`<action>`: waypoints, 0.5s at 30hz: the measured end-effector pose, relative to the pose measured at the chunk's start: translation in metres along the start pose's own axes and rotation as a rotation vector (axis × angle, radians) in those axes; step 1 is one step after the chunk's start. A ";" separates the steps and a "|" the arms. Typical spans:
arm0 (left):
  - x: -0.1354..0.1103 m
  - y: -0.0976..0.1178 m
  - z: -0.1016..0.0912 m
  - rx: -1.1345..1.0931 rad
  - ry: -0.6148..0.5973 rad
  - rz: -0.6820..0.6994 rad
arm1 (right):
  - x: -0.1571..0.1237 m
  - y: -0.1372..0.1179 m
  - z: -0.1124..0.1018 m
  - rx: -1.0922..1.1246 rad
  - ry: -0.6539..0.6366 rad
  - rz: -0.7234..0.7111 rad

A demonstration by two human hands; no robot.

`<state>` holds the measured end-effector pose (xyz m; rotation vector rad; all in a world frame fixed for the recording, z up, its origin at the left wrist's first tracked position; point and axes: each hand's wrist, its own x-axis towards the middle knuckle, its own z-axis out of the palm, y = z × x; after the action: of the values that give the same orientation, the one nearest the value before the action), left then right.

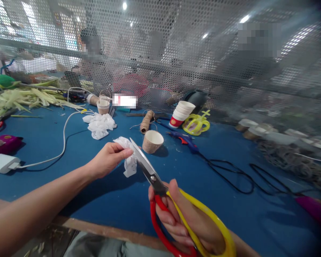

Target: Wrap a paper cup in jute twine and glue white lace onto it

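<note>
White lacy fabric [130, 166], judged best held taut, was pinched by the left hand [108, 159] beside red-and-yellow-handled steel scissors [153, 179] grasped by the right hand [195, 221], blade contact being unclear.

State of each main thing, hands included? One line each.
Left hand: closed, pinching the lace strip
Right hand: closed round the scissors
Lace strip: pinched, end hanging
Scissors: blades at strip, opening unclear
Nearest brown cup: upright
Twine roll: on its side
Paper cups: nested
Lace heap: crumpled
Glue gun: lying down, power unclear
Adapter: cable plugged in
</note>
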<state>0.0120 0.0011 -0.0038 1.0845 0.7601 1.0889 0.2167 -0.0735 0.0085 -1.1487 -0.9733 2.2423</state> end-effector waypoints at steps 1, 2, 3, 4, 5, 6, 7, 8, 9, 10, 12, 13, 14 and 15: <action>0.000 0.000 0.000 0.000 -0.007 0.008 | 0.000 0.001 -0.001 -0.001 0.000 -0.026; 0.000 0.000 0.000 0.001 -0.015 0.016 | 0.001 0.003 -0.002 0.000 -0.002 -0.053; 0.000 -0.001 -0.001 0.005 -0.020 0.022 | 0.002 0.004 -0.004 0.001 -0.007 -0.079; 0.001 -0.002 -0.001 0.014 -0.018 0.024 | 0.002 0.006 -0.005 0.000 -0.013 -0.102; 0.001 -0.003 -0.002 0.027 -0.012 0.019 | 0.003 0.007 -0.007 -0.007 -0.019 -0.121; 0.001 -0.004 -0.003 0.041 -0.003 0.013 | 0.004 0.008 -0.008 -0.019 -0.028 -0.135; 0.002 -0.005 -0.004 0.052 0.006 0.005 | 0.004 0.008 -0.010 -0.032 -0.034 -0.149; 0.002 -0.006 -0.005 0.059 0.007 0.000 | 0.004 0.008 -0.011 -0.047 -0.039 -0.161; 0.002 -0.006 -0.005 0.061 0.004 0.000 | 0.004 0.008 -0.012 -0.059 -0.042 -0.168; 0.002 -0.006 -0.006 0.061 -0.004 0.002 | 0.004 0.007 -0.013 -0.067 -0.042 -0.165; 0.002 -0.006 -0.006 0.059 -0.021 0.006 | 0.003 0.006 -0.014 -0.079 -0.034 -0.135; 0.002 -0.006 -0.006 0.060 -0.026 0.008 | 0.003 0.006 -0.014 -0.090 -0.028 -0.120; 0.001 -0.006 -0.006 0.060 -0.028 0.006 | 0.002 0.006 -0.014 -0.104 -0.020 -0.109; 0.001 -0.005 -0.005 0.057 -0.031 0.000 | 0.001 0.005 -0.014 -0.120 -0.010 -0.106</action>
<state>0.0093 0.0032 -0.0101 1.1471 0.7705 1.0534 0.2269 -0.0708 -0.0018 -1.1090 -1.1593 2.1328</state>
